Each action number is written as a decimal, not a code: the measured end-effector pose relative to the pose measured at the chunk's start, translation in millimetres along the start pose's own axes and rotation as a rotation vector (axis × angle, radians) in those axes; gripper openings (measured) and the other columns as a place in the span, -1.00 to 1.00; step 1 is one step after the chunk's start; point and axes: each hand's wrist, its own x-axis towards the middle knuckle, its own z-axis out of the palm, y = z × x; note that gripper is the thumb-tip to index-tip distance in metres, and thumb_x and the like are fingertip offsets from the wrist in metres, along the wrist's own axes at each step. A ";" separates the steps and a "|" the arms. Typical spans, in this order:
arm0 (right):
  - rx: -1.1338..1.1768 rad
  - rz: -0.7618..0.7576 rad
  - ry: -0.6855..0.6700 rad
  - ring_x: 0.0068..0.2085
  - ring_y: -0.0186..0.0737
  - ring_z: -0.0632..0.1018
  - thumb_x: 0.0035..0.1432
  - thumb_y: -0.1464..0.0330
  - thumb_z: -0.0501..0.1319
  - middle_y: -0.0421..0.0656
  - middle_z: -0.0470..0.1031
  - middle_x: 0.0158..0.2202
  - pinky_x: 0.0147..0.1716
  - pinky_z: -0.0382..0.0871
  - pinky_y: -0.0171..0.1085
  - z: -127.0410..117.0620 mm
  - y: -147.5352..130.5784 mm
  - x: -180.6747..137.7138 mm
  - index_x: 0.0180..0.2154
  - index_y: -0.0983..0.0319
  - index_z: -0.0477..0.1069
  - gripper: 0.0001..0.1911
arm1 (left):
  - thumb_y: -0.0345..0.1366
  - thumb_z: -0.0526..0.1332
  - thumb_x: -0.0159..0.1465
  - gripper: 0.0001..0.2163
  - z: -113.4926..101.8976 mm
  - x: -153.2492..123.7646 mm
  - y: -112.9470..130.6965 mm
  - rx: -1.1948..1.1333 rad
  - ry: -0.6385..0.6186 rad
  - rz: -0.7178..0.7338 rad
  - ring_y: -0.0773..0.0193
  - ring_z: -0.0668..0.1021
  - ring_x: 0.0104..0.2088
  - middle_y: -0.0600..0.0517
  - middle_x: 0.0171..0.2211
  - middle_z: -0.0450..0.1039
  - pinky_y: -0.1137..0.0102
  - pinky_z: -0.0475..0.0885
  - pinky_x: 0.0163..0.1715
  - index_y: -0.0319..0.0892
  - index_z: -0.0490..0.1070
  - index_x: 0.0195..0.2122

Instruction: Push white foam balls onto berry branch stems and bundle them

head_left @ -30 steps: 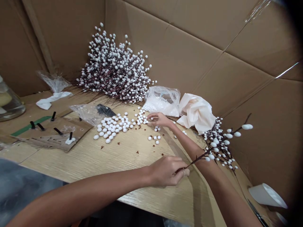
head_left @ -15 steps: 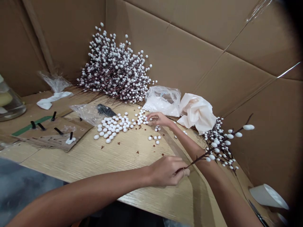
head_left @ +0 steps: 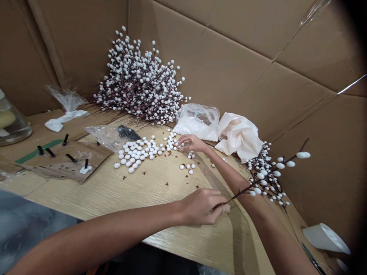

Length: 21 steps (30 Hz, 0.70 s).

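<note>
My left hand [head_left: 205, 206] is closed in a pinch on the thin dark stem of a branch [head_left: 268, 173] with white buds, held above the right part of the wooden table [head_left: 120, 194]. My right hand [head_left: 192, 143] reaches far across the table, fingers curled over a cluster of loose white beads [head_left: 171, 144]; what it pinches is too small to see. A wider scatter of white beads [head_left: 134, 152] lies just to the left, and a few more beads [head_left: 187, 167] lie nearer me.
A big heap of finished white-bud branches [head_left: 140, 82] leans against the cardboard wall. Clear bag of beads [head_left: 197, 122], cream bag [head_left: 237, 135], another clear bag [head_left: 107, 135], cardboard sheet with black pegs [head_left: 65, 158], glass jar [head_left: 11, 122] at left, white cup [head_left: 325, 237] at right.
Almost nothing has moved. The right hand's fingers have shifted slightly over the bead cluster, and the branch has dipped a little.
</note>
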 end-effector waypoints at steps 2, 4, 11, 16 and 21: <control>-0.025 0.011 0.002 -0.16 -0.20 0.51 -0.06 0.40 0.30 -0.06 0.47 -0.19 -0.15 0.43 -0.26 -0.2 -1.5 1.9 -0.34 0.28 0.53 -0.84 | -0.43 0.10 0.24 -0.85 0.0 0.2 0.2 0.010 -0.001 -0.001 0.37 0.38 -0.52 0.07 -0.55 0.29 0.50 0.30 -0.46 -0.23 0.33 -0.49; -0.056 0.027 0.002 -0.19 -0.22 0.51 -0.08 0.43 0.30 -0.06 0.46 -0.20 -0.18 0.43 -0.27 -0.3 -2.4 4.5 -0.36 0.29 0.54 -0.85 | -0.43 0.09 0.24 -0.84 0.0 0.3 0.2 0.013 -0.001 -0.001 0.37 0.37 -0.52 0.08 -0.56 0.29 0.50 0.30 -0.46 -0.22 0.32 -0.49; -0.173 0.099 -0.006 -0.31 -0.25 0.52 -0.15 0.52 0.30 -0.10 0.51 -0.30 -0.30 0.41 -0.32 -9.2 0.0 10.2 -0.37 0.30 0.54 -0.82 | -0.45 0.11 0.23 -0.87 0.6 -0.6 -0.1 -0.006 0.018 -0.009 0.38 0.38 -0.51 0.08 -0.54 0.30 0.52 0.29 -0.44 -0.24 0.35 -0.46; -0.216 0.116 -0.016 -0.28 -0.25 0.52 -0.14 0.46 0.32 -0.07 0.51 -0.21 -0.29 0.41 -0.33 -14.1 2.5 7.7 -0.38 0.29 0.53 -0.84 | -0.43 0.10 0.24 -0.86 1.1 -1.4 0.2 0.003 0.008 -0.014 0.38 0.38 -0.51 0.08 -0.55 0.31 0.52 0.28 -0.45 -0.24 0.37 -0.46; -0.242 0.129 -0.033 -0.28 -0.27 0.52 -0.11 0.44 0.30 -0.13 0.55 -0.29 -0.28 0.39 -0.35 -11.3 2.3 9.8 -0.35 0.27 0.54 -0.83 | -0.46 0.11 0.23 -0.87 0.6 -1.3 0.6 -0.022 0.014 -0.001 0.39 0.40 -0.51 0.07 -0.53 0.34 0.53 0.31 -0.42 -0.25 0.38 -0.45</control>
